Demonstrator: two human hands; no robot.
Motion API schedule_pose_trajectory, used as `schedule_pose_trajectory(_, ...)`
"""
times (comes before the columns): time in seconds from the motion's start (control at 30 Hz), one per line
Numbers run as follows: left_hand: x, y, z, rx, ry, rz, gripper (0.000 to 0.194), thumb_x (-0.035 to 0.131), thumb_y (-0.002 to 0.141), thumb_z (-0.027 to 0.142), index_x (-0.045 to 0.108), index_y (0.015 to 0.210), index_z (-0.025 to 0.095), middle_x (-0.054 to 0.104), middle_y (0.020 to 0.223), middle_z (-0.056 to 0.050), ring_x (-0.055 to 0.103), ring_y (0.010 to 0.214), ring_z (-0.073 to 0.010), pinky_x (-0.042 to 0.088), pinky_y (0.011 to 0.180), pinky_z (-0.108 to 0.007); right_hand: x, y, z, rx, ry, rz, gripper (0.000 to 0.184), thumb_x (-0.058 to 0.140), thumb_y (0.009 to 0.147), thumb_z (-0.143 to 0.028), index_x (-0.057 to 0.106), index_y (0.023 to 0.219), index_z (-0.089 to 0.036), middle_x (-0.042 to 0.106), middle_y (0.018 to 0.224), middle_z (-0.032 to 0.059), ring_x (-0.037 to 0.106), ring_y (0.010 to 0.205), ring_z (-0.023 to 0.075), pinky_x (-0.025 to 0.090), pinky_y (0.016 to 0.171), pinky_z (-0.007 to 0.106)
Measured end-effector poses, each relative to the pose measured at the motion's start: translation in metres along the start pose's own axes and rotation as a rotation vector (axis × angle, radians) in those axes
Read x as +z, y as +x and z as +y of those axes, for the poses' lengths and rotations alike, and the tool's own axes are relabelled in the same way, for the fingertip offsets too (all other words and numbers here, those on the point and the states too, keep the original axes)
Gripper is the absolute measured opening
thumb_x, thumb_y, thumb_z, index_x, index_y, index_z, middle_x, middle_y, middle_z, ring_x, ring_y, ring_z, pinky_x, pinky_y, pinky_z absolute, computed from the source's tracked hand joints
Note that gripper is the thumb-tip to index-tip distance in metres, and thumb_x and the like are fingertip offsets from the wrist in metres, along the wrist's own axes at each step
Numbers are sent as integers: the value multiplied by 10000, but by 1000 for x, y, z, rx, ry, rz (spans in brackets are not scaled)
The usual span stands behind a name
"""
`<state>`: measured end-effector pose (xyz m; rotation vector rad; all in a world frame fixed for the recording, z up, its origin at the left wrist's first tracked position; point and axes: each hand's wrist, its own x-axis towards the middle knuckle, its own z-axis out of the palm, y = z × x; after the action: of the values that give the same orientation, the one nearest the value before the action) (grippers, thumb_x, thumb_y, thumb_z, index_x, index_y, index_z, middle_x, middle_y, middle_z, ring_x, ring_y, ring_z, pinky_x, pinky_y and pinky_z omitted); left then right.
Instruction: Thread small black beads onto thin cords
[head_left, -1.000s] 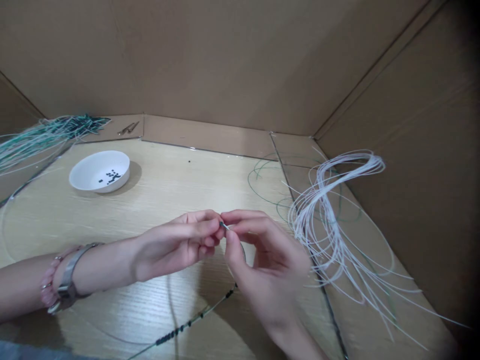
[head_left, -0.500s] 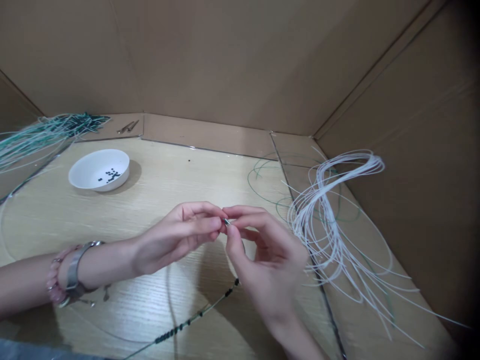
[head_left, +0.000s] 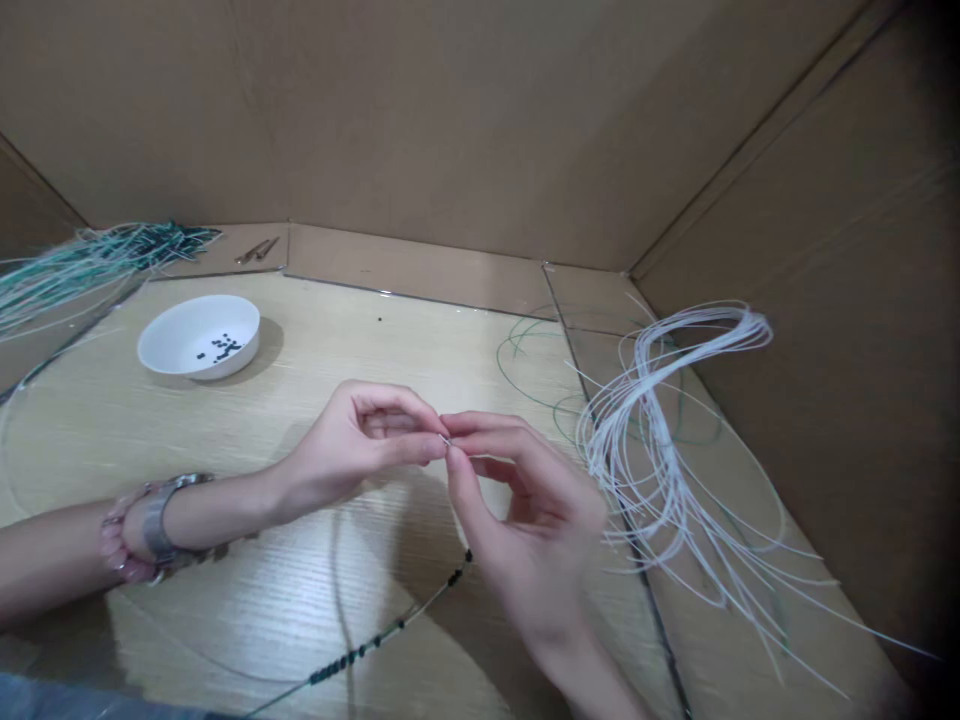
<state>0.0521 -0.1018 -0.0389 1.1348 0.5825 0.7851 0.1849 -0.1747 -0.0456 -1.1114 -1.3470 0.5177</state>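
At the bench's far left, a bundle of green-and-white cords (head_left: 82, 258); past it, two slim metal tools (head_left: 256, 250) on cardboard; then a white bowl (head_left: 199, 338) of black beads (head_left: 221, 347). Mid-bench, left hand (head_left: 360, 430) and right hand (head_left: 532, 510) together, pinching a thin cord tip (head_left: 446, 440). Below, a beaded strand (head_left: 390, 635) trailing toward the front edge. Rightward, green wire loops (head_left: 525, 365), then white cords (head_left: 660, 440). Left wrist higher than before; dark bead at the fingertips no longer showing.
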Motion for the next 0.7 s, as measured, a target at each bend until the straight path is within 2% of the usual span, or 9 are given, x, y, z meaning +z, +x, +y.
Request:
schedule_pose_trajectory(0.27, -5, -1, -10, 14, -80, -19, 75, 737, 720, 150, 738, 753, 218, 717, 744, 38, 642, 704, -43, 492, 672, -98, 0, 1, -1, 26, 36, 30, 161, 599, 788, -54, 639, 820, -206, 672, 887, -5, 647, 850, 116, 556, 635, 210)
schedule_pose_trajectory(0.53, -2, -4, -8, 14, -122, -5, 69, 743, 716, 166, 747, 755, 223, 725, 776, 21, 647, 731, -61, 500, 695, -120, -1, 3, -3, -52, -149, 40, 151, 611, 736, -42, 624, 771, -188, 662, 810, -10, 624, 773, 111, 516, 594, 217)
schedule_pose_trajectory(0.7, -1, -4, -8, 35, -137, -41, 94, 716, 741, 144, 751, 772, 227, 722, 802, 19, 644, 765, -63, 498, 722, -121, -1, 2, -4, -69, -169, 25, 153, 617, 718, -33, 627, 759, -180, 660, 802, -9, 621, 758, 107, 518, 600, 217)
